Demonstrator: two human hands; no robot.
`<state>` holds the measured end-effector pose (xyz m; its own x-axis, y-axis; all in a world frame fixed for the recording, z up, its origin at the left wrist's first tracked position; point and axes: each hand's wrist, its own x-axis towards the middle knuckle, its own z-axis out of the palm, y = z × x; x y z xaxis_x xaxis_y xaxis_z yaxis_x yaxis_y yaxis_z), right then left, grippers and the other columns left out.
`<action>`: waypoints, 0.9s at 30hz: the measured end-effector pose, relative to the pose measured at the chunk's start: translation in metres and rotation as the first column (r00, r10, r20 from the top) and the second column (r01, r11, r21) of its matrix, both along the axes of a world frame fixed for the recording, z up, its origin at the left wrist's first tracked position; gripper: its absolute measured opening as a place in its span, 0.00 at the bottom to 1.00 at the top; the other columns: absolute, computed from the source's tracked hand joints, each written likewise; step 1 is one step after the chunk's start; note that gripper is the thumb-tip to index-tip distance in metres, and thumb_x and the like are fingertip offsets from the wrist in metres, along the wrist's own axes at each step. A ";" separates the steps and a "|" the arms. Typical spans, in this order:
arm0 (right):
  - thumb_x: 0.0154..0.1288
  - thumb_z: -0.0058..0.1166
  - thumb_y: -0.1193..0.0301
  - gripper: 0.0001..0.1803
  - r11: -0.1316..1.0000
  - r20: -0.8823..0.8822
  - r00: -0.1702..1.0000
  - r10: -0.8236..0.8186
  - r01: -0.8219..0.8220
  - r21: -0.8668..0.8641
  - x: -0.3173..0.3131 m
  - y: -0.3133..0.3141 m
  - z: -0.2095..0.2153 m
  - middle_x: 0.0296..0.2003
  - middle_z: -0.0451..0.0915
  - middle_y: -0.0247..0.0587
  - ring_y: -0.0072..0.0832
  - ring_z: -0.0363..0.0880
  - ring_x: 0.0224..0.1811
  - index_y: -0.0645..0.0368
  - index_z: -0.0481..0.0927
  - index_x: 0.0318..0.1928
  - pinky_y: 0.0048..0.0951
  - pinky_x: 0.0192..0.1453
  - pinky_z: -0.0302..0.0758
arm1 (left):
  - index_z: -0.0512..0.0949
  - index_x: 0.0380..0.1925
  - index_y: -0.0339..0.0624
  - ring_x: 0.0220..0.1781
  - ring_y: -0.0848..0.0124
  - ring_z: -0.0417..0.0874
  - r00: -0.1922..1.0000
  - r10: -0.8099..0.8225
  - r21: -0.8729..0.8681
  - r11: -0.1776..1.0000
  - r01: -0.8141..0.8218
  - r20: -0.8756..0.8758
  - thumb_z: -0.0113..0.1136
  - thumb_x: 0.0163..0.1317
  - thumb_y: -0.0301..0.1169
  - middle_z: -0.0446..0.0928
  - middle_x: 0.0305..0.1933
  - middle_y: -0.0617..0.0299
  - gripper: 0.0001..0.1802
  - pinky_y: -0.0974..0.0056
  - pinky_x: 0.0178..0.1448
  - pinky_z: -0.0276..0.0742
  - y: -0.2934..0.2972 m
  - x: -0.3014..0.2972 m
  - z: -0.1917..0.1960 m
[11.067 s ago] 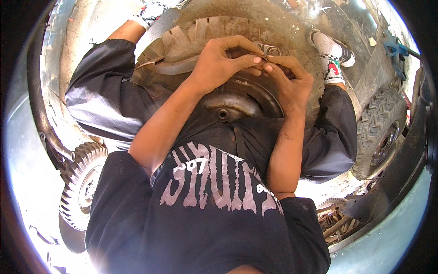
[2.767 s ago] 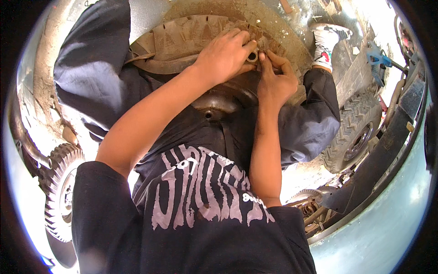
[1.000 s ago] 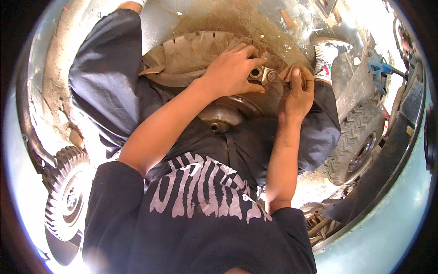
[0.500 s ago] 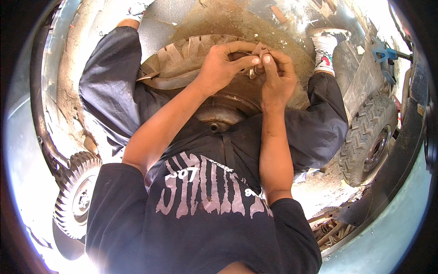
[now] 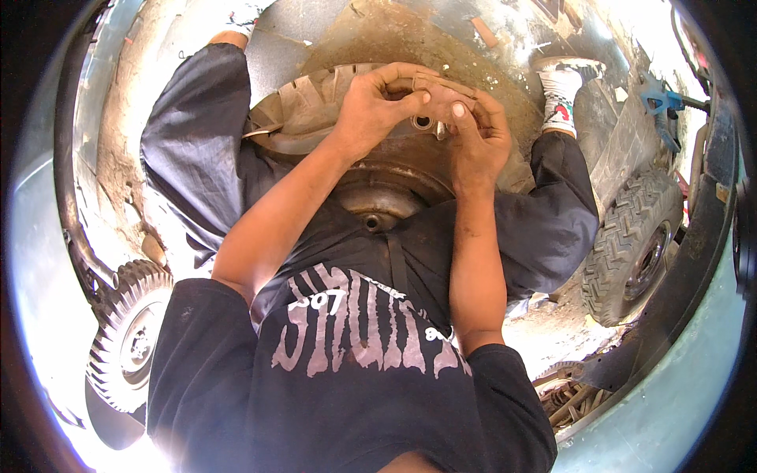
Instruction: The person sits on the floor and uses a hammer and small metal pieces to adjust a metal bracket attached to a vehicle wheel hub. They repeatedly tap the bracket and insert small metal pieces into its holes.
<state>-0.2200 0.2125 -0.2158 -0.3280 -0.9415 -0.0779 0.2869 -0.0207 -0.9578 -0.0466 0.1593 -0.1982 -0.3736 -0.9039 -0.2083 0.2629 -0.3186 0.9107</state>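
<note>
I sit on the ground with a worn tyre (image 5: 303,110) and its rusty wheel rim (image 5: 378,201) lying flat between my legs. Both hands meet above the tyre's far side. My left hand (image 5: 378,102) curls over a small round metal ring (image 5: 423,122) and pinches it from the left with thumb and fingers. My right hand (image 5: 477,142) presses against the ring from the right, index finger raised along it. Most of the ring is hidden by my fingers.
A small treaded wheel (image 5: 126,339) lies at the lower left and a larger knobbly tyre (image 5: 631,244) at the right. A blue tool (image 5: 658,98) sits at the far right. Rusty metal parts (image 5: 568,398) are piled at the lower right. The ground is dusty concrete.
Both hands stay together over the tyre. A second ago my right hand sat a little to the right of the ring; now it is pressed in against it.
</note>
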 end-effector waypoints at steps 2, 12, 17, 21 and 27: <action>0.72 0.64 0.80 0.17 1.000 -0.014 1.000 -0.024 0.024 0.000 0.000 0.000 0.000 0.50 0.87 0.46 0.25 0.84 0.46 0.65 0.79 0.59 0.26 0.48 0.81 | 0.82 0.58 0.31 0.54 0.70 0.87 0.999 0.023 -0.001 1.000 -0.023 0.045 0.71 0.68 0.27 0.87 0.54 0.54 0.21 0.63 0.60 0.84 -0.001 0.001 0.000; 0.69 0.68 0.80 0.15 0.992 -0.088 0.988 -0.128 0.127 -0.019 -0.003 -0.004 0.004 0.45 0.87 0.42 0.23 0.85 0.47 0.64 0.82 0.54 0.25 0.51 0.82 | 0.87 0.51 0.29 0.44 0.72 0.90 0.985 0.092 -0.095 0.992 -0.079 0.147 0.73 0.67 0.29 0.90 0.46 0.53 0.16 0.65 0.50 0.89 -0.003 -0.001 0.001; 0.65 0.72 0.80 0.13 0.986 -0.354 0.921 -0.164 0.146 -0.079 -0.008 -0.002 0.006 0.44 0.87 0.41 0.24 0.85 0.47 0.63 0.84 0.47 0.25 0.52 0.82 | 0.85 0.48 0.26 0.44 0.66 0.91 0.993 0.112 0.131 0.986 -0.107 -0.030 0.66 0.74 0.32 0.88 0.45 0.50 0.16 0.57 0.49 0.93 -0.001 -0.001 0.005; 0.61 0.74 0.81 0.10 0.967 -0.425 0.870 -0.251 0.205 -0.151 -0.010 -0.003 0.005 0.45 0.88 0.41 0.26 0.86 0.46 0.61 0.85 0.41 0.26 0.52 0.82 | 0.85 0.46 0.26 0.43 0.64 0.90 0.988 0.125 0.211 0.972 -0.103 -0.094 0.65 0.75 0.34 0.87 0.44 0.49 0.16 0.56 0.47 0.93 -0.004 0.003 0.007; 0.58 0.75 0.81 0.10 0.957 -0.587 0.791 -0.171 -0.007 -0.289 -0.017 -0.006 0.016 0.42 0.89 0.46 0.30 0.88 0.44 0.60 0.85 0.38 0.30 0.53 0.82 | 0.85 0.46 0.29 0.42 0.67 0.90 0.989 0.134 0.119 0.983 -0.141 0.063 0.67 0.73 0.31 0.87 0.44 0.52 0.13 0.59 0.45 0.93 -0.004 0.004 0.009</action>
